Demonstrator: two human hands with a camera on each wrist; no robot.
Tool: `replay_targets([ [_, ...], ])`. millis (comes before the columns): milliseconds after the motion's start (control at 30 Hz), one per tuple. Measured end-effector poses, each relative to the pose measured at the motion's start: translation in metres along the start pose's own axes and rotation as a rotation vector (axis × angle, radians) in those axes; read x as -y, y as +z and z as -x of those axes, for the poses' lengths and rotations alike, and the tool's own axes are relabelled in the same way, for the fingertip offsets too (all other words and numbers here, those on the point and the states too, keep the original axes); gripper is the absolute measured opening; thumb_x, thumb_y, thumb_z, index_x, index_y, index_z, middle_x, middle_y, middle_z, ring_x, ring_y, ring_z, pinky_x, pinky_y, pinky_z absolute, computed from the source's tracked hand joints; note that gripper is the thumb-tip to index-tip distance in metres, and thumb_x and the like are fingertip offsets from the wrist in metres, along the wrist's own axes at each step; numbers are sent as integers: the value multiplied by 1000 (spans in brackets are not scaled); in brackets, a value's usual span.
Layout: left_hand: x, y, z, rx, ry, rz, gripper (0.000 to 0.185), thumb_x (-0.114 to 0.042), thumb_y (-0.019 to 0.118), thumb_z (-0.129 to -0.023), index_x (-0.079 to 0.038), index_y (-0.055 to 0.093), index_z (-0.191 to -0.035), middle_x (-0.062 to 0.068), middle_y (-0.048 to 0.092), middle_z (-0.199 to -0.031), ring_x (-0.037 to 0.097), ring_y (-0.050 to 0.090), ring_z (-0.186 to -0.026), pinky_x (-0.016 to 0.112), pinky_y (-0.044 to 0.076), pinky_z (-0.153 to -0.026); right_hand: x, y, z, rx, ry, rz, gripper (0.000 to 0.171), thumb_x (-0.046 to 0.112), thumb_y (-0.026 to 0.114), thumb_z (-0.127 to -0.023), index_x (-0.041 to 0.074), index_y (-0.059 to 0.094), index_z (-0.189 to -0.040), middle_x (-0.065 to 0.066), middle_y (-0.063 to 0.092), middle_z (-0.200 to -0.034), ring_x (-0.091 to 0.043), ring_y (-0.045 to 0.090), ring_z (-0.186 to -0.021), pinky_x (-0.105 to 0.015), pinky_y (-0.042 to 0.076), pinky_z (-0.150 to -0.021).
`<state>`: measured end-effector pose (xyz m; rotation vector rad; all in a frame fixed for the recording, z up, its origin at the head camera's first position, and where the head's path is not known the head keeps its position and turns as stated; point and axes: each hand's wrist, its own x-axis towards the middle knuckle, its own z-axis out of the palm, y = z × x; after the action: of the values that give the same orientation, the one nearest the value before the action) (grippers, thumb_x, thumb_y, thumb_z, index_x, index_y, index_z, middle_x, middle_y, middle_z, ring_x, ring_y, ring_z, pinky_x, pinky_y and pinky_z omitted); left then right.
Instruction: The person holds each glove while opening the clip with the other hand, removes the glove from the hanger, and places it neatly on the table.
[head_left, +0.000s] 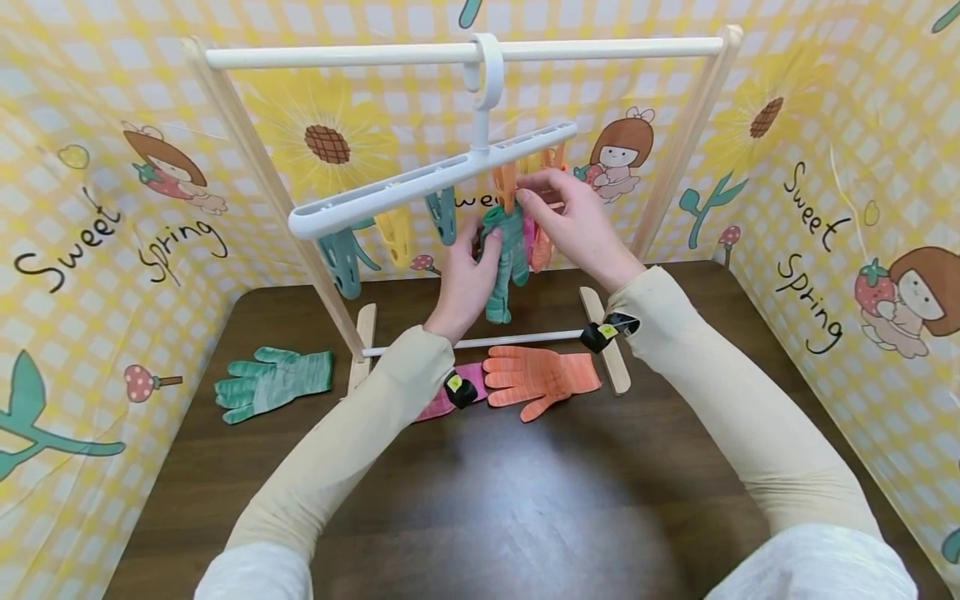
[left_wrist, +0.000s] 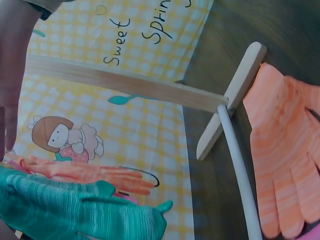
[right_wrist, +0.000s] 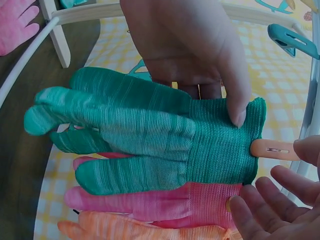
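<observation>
My left hand [head_left: 467, 279] holds the cuff of a green glove [right_wrist: 140, 140], thumb on the near side and fingers behind. The glove hangs fingers-down under a white clip hanger [head_left: 390, 190]. An orange clothespin [right_wrist: 272, 149] on the hanger meets the cuff edge. Beside that clothespin is my right hand [head_left: 581, 221], its thumb at the pin's end and the other fingers loosely spread in the right wrist view. Behind the green glove hang a pink glove [right_wrist: 210, 200] and an orange glove [right_wrist: 145, 227].
A wooden rack with a white top bar [head_left: 337, 56] carries the hanger. Teal clothespins [head_left: 341, 262] and a yellow clothespin [head_left: 393, 237] hang at its left. On the dark table [head_left: 510, 500] lie a green glove [head_left: 276, 383], a partly hidden pink glove [head_left: 471, 379] and an orange glove [head_left: 536, 377].
</observation>
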<state>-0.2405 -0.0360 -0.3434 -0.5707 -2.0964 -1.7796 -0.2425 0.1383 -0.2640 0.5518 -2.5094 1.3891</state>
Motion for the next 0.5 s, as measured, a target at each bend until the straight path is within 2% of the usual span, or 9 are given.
replay_targets([
  [267, -4, 3, 3, -15, -31, 79, 16, -15, 51, -109, -1, 57, -111, 3, 50, -81, 14, 48, -71, 27, 40, -65, 1, 3, -3, 6, 7, -7, 40, 34, 57, -107, 8, 65, -136, -8, 70, -127, -21, 65, -112, -39, 50, -100],
  [333, -5, 3, 4, -11, -33, 85, 15, -15, 51, -109, -1, 56, -112, 3, 49, -81, 14, 47, -71, 27, 39, -65, 1, 4, -5, 1, 10, -16, 41, 35, 57, -107, 7, 65, -136, -8, 70, -126, -20, 64, -110, -38, 50, -99],
  [500, -5, 3, 4, 7, -33, 124, 21, -14, 49, -110, 2, 57, -122, 7, 57, -92, 15, 54, -80, 27, 45, -72, -1, 8, -9, -16, 25, -72, 40, 31, 57, -107, 4, 63, -136, -12, 69, -126, -22, 63, -111, -37, 49, -99],
])
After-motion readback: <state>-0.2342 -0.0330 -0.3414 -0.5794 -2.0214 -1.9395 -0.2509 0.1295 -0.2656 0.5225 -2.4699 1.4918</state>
